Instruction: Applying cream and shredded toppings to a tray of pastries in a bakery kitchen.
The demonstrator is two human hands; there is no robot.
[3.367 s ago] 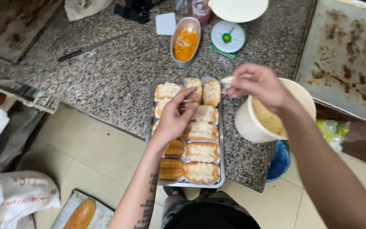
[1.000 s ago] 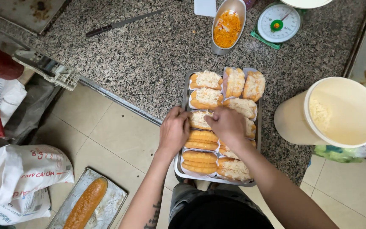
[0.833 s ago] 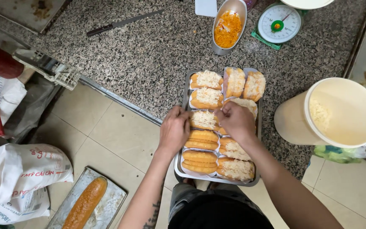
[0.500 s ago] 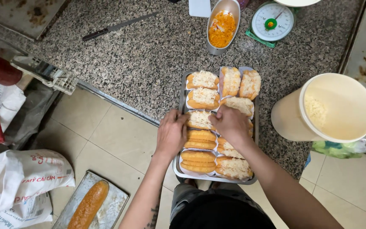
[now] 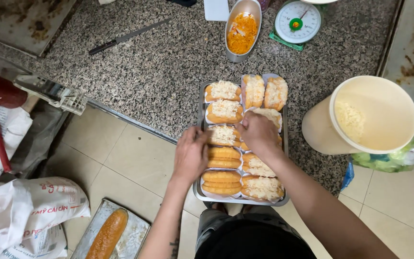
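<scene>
- Golden-orange buns fill a metal tray that sits at the near edge of the speckled stone tabletop, with its near end hanging a little over the edge.
- Our left hand rests at the tray's left rim, beside the plain buns in the left column. Its fingers are loosely curled against the side of a bun, and we cannot tell whether they grip it.
- Our right hand is bunched over the middle of the right column, fingers drawn together above a topped bun. Whether they pinch anything is hidden.
- We judge the buns to be light, soft and easily dented. The shredded pale topping looks loose and likely to scatter, so the best hold would be low on the long sides or on the paper liner, never on the top.
- Most buns lie with their long axis across the tray, parallel to the near tabletop edge. The two buns at the far right corner of the tray run lengthwise, pointing toward the far edge.
- A cream bucket of pale shreds stands at the right, at the near edge.
- An oval metal dish of orange shreds and a dial scale sit toward the far edge, and a knife lies to the far left.
</scene>
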